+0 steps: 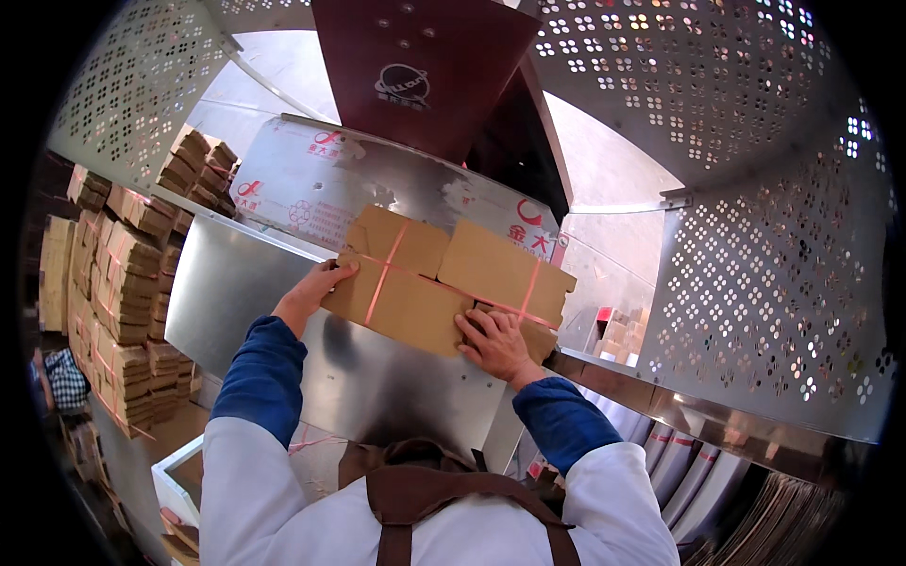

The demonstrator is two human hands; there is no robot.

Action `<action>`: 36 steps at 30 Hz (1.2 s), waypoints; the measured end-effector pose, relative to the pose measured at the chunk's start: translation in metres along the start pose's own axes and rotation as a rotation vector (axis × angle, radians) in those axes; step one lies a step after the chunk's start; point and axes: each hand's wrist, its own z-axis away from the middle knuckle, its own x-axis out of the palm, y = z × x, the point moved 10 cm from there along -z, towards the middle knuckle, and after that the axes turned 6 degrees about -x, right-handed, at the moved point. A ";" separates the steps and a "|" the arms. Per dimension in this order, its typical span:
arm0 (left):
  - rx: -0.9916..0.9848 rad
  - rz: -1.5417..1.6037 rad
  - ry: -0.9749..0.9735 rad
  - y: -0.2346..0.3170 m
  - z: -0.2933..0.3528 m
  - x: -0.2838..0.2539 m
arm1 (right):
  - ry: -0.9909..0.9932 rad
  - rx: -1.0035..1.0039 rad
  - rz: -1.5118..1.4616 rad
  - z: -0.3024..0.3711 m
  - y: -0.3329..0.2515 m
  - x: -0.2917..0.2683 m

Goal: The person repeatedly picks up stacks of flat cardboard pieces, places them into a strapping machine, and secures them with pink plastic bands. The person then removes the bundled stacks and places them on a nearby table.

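Observation:
A bundle of flat brown cardboard (406,300), tied crosswise with pink strapping, lies tilted on the metal worktop (377,382) in front of me. My left hand (318,286) grips its left edge, with the thumb on top and the other fingers partly hidden. At the lower right edge, my right hand (497,343) is closed over the cardboard, its bent fingers pressing on top beside the pink strap. Beneath the bundle, I cannot see what touches it.
Beyond the worktop stands a dark red machine housing (425,75). Perforated metal guards (755,283) curve around the right and the far left. Tall stacks of strapped cardboard (123,283) stand at the left. White rolls or tubes (689,476) lie at the lower right.

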 end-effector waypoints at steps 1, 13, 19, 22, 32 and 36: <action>-0.004 -0.013 0.001 0.002 0.000 0.001 | 0.004 -0.004 0.007 0.000 0.000 0.001; -0.007 -0.038 0.003 -0.001 -0.015 -0.002 | 0.005 0.051 0.011 0.002 0.003 0.007; 0.009 -0.066 0.025 0.005 -0.007 0.003 | -0.010 0.045 0.025 0.004 0.000 0.008; 0.005 -0.061 0.021 0.003 -0.014 0.001 | -0.020 0.056 0.020 0.002 0.004 0.003; 0.050 0.023 -0.004 -0.005 -0.010 -0.001 | 0.480 0.594 0.120 0.059 0.080 -0.046; 0.033 0.043 0.055 -0.006 -0.004 0.004 | 0.616 1.093 0.023 0.114 0.131 -0.013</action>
